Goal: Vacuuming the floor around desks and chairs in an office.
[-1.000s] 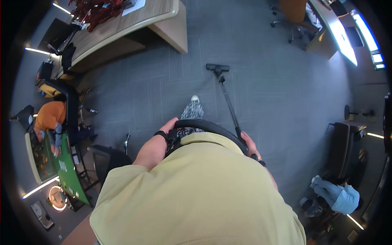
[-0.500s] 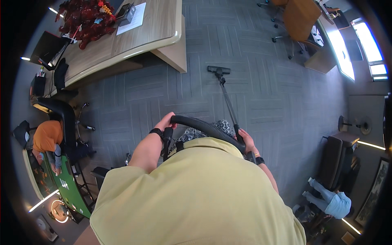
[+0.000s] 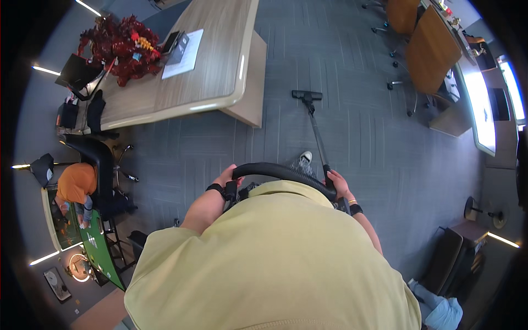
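My right hand [image 3: 340,184] is closed around the upper end of a vacuum cleaner wand [image 3: 318,137]. The grey wand slants forward to a flat black floor head [image 3: 307,95], which lies on the carpet. From the wand's top a black ribbed hose [image 3: 269,169] arches across in front of my body. At the hose's other end my left hand [image 3: 227,176] is wrapped around it. One shoe [image 3: 306,157] of mine shows between the hose and the wand. The vacuum's body is not in view.
A wooden desk [image 3: 214,82] with a dark red carving [image 3: 118,49] stands ahead on the left. Brown wheeled chairs [image 3: 432,52] stand ahead on the right. A person in orange [image 3: 77,182] leans over a green table [image 3: 98,247]; another in light blue [image 3: 445,313] is at lower right.
I have moved forward, so the desk and chairs are closer. My shoe has come into view. Both hands keep their grip, and the floor head stays out in front.
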`<action>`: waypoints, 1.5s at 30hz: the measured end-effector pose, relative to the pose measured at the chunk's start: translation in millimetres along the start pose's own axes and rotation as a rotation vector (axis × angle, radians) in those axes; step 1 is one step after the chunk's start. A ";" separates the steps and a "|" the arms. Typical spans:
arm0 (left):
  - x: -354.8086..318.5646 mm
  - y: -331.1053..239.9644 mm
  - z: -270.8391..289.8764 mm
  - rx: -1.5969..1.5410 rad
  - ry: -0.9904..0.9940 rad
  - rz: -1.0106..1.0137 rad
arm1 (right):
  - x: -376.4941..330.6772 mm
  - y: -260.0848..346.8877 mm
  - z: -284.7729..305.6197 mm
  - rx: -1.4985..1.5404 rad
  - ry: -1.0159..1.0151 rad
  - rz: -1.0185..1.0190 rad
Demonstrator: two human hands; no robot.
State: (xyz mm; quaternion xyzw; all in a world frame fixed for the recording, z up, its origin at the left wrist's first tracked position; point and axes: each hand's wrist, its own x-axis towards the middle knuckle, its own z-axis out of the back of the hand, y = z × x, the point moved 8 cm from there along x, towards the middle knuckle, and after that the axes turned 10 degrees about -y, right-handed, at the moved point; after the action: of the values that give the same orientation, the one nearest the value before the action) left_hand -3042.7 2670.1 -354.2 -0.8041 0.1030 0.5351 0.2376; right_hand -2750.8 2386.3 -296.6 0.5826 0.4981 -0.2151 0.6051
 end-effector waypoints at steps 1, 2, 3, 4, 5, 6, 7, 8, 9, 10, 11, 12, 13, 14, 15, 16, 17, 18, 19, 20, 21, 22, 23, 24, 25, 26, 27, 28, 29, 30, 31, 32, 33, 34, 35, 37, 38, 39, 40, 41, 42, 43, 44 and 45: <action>5.8 -12.8 -10.0 -0.050 -0.020 0.043 | 10.5 18.3 -4.0 -0.034 0.046 -0.006; 11.7 -24.8 -20.2 -0.100 -0.039 0.088 | 17.7 28.8 -0.3 -0.061 0.018 -0.044; 20.5 -41.9 -35.4 -0.098 -0.040 0.077 | 27.9 47.2 0.6 -0.059 0.026 -0.037; 26.9 -55.6 -43.9 -0.057 -0.092 0.011 | 34.4 58.6 1.7 -0.068 0.077 -0.020; 34.2 -69.7 -52.8 -0.017 -0.144 -0.053 | 40.5 68.8 3.0 -0.076 0.126 -0.006; 35.9 -79.2 -66.8 0.019 -0.177 -0.052 | 47.6 76.6 7.3 -0.054 0.110 -0.015; 39.4 -93.6 -83.6 0.045 -0.118 -0.082 | 49.1 82.8 7.2 -0.056 0.114 -0.024; 37.5 -93.5 -92.1 0.078 -0.124 -0.074 | 49.5 86.2 10.5 -0.035 0.078 -0.042; 39.4 -103.3 -104.8 0.116 -0.120 -0.078 | 53.4 99.1 13.3 -0.012 0.042 -0.045; 39.9 -114.1 -118.0 0.119 -0.114 -0.077 | 59.5 100.8 15.4 -0.016 0.048 -0.042; 40.0 -123.2 -129.0 0.151 -0.122 -0.049 | 66.2 104.3 22.3 -0.020 0.013 -0.041; 40.3 -125.4 -135.0 0.183 -0.134 -0.014 | 71.0 107.7 22.3 0.008 0.028 -0.047; 49.2 -124.3 -129.6 0.177 -0.139 -0.006 | 73.0 111.0 17.7 0.028 0.052 -0.059; 65.1 -124.4 -121.5 0.113 -0.148 -0.020 | 75.6 115.8 15.9 0.025 0.050 -0.069; 81.7 -124.5 -110.7 0.044 -0.160 -0.037 | 78.9 124.7 9.1 0.051 0.057 -0.077; 92.4 -131.5 -116.8 0.051 -0.136 -0.047 | 83.1 134.5 6.0 0.086 0.054 -0.078; 101.6 -138.0 -119.4 0.051 -0.131 -0.040 | 86.2 143.4 3.2 0.085 0.045 -0.079; 105.1 -146.9 -131.5 0.109 -0.123 -0.029 | 88.4 152.5 5.4 0.078 0.010 -0.078; 109.3 -157.0 -144.1 0.166 -0.113 -0.020 | 90.8 163.0 6.5 0.068 -0.026 -0.075; 121.6 -165.9 -152.4 0.164 -0.100 -0.014 | 93.0 174.5 4.9 0.065 -0.040 -0.070; 131.4 -175.5 -154.2 0.144 -0.126 -0.034 | 95.1 184.7 2.2 0.050 -0.065 -0.077; 141.2 -186.1 -155.9 0.121 -0.151 -0.055 | 98.5 196.1 -0.1 0.034 -0.091 -0.083; 151.6 -196.5 -160.0 0.106 -0.143 -0.055 | 105.1 208.0 -2.8 0.018 -0.095 -0.079; 160.7 -212.1 -167.0 0.109 -0.151 -0.036 | 113.6 219.4 -6.8 0.005 -0.093 -0.090; 168.7 -227.1 -173.1 0.110 -0.158 -0.017 | 121.9 231.2 -11.1 -0.009 -0.090 -0.101; 175.0 -242.8 -179.0 0.097 -0.146 -0.020 | 129.3 243.5 -14.9 -0.023 -0.096 -0.092; 178.7 -263.9 -188.6 0.139 -0.126 -0.019 | 138.4 257.0 -21.9 -0.040 -0.098 -0.098; 180.6 -279.2 -196.8 0.177 -0.110 -0.015 | 144.9 271.0 -29.7 -0.060 -0.099 -0.110; 185.0 -298.8 -204.4 0.162 -0.101 -0.016 | 154.9 289.5 -38.1 -0.075 -0.103 -0.105; 185.0 -316.0 -210.3 0.125 -0.046 -0.004 | 158.5 307.2 -52.7 -0.102 -0.114 -0.106; 187.0 -330.6 -214.7 0.088 0.008 0.008 | 163.6 321.9 -64.4 -0.127 -0.123 -0.109; 207.8 -336.8 -204.5 0.071 -0.064 -0.031 | 173.8 334.0 -69.1 -0.181 -0.092 -0.097; 213.1 -350.1 -205.3 0.063 -0.064 -0.033 | 187.5 346.0 -73.0 -0.189 -0.089 -0.097; 218.2 -362.6 -208.0 0.048 -0.074 -0.036 | 199.9 355.3 -80.3 -0.138 -0.015 -0.111; 222.4 -374.7 -210.0 0.035 -0.086 -0.038 | 211.1 362.5 -87.5 -0.085 0.059 -0.125; 214.3 -395.4 -216.3 0.029 -0.112 -0.024 | 228.1 376.9 -95.7 -0.117 0.021 -0.130; 212.4 -405.9 -219.1 0.028 -0.135 -0.016 | 234.1 380.8 -99.0 -0.077 0.020 -0.141; 214.3 -413.9 -216.2 0.028 -0.142 -0.020 | 242.6 388.5 -109.8 -0.044 0.033 -0.150; 220.1 -414.3 -211.7 0.009 -0.125 -0.037 | 243.1 401.6 -124.6 -0.048 0.043 -0.158; 226.5 -415.8 -207.5 -0.009 -0.108 -0.053 | 241.4 416.9 -134.1 -0.036 0.026 -0.166; 229.2 -420.5 -209.5 -0.034 -0.095 -0.059 | 239.2 428.8 -138.4 -0.016 -0.002 -0.171; 233.9 -425.0 -213.1 -0.030 -0.100 -0.055 | 246.3 437.0 -139.1 -0.012 -0.002 -0.177; 239.7 -424.8 -215.0 -0.145 -0.147 0.028 | 254.6 447.8 -138.4 -0.029 -0.002 -0.170; 243.5 -428.4 -219.4 -0.262 -0.194 0.107 | 262.2 462.1 -143.6 -0.050 0.000 -0.162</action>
State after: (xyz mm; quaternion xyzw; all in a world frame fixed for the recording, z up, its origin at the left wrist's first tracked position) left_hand -2585.9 2954.5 -390.2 -0.7664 0.0514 0.6307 0.1107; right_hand -2305.0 2707.8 -268.4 0.5252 0.5489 -0.2507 0.6001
